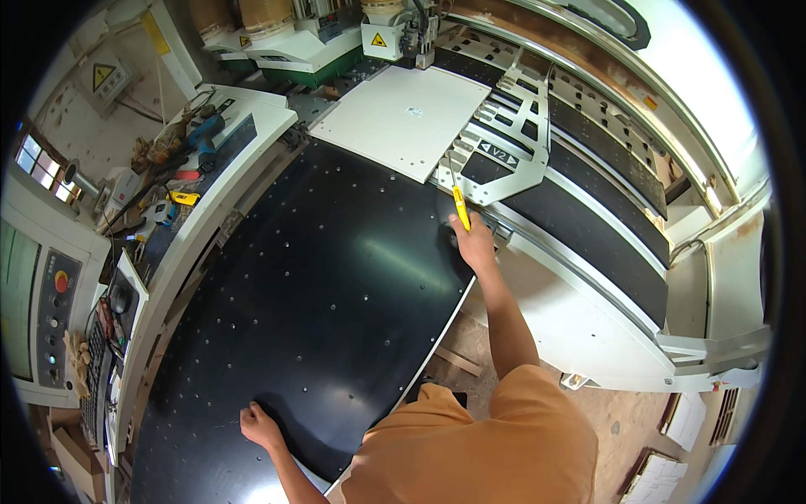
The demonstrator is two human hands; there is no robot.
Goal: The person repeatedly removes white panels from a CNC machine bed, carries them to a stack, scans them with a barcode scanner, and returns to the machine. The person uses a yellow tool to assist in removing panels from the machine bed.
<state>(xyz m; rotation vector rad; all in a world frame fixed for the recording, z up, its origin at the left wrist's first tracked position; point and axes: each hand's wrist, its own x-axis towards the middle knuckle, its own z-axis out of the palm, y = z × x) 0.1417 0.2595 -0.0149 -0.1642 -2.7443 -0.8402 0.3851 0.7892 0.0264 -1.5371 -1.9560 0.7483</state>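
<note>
My right hand is closed around a slim yellow-handled tool with a thin metal shaft; its exact kind is hard to tell. The tip points away from me, at the near corner of a white panel and beside a white metal frame with cut-outs. The panel lies flat at the far end of a black machine table dotted with small holes. Low on the left, my left hand rests on the black surface with its fingers curled in, and nothing shows in it.
Left of the table stands a white side bench cluttered with tools, among them a yellow tool. A control panel with a red button is at far left. A machine head stands over the panel's far edge; dark rails run along the right.
</note>
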